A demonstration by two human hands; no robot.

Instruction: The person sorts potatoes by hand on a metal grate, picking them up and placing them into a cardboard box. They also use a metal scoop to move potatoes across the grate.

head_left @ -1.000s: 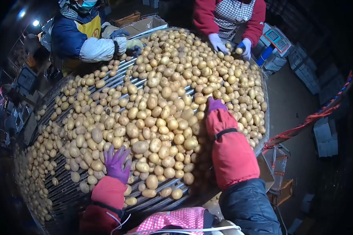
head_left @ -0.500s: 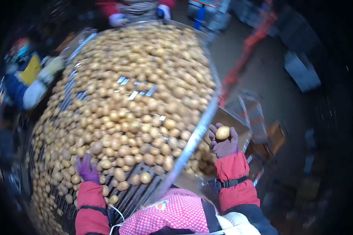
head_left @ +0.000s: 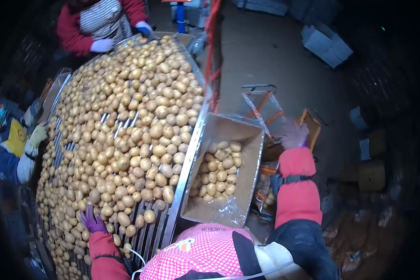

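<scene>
While a co-worker (head_left: 14,144) in a blue jacket and yellow apron stands at the far left edge, a long roller table (head_left: 191,140) stretches away, heaped with potatoes (head_left: 140,121). They are small, round to oval, and pale yellow-brown with dull, dusty skins. They lie several deep across most of the rollers and thin out at the close end, where bare metal bars show. A second co-worker (head_left: 102,21) in red sleeves and white gloves works at the far end.

Near the bottom left, the person's left hand (head_left: 92,221), in a purple glove, rests on the potatoes at the close end, fingers spread and gripping nothing. Just right of the table's metal rim sits a cardboard box (head_left: 253,156) lined with clear plastic. It touches the rim and is partly filled with more of the same potatoes.

Further right, the right hand (head_left: 294,135), also purple-gloved above a red sleeve, reaches out past the box's far side, near an orange-strapped frame (head_left: 266,109) on the floor. It is blurred, so I cannot tell whether it is spread or holds anything.

This looks like sorting: picking from the table and dropping into containers at the side. A next move would likely call for the right hand to cross over the box to the pile and close around a single potato without scattering its neighbours.
</scene>
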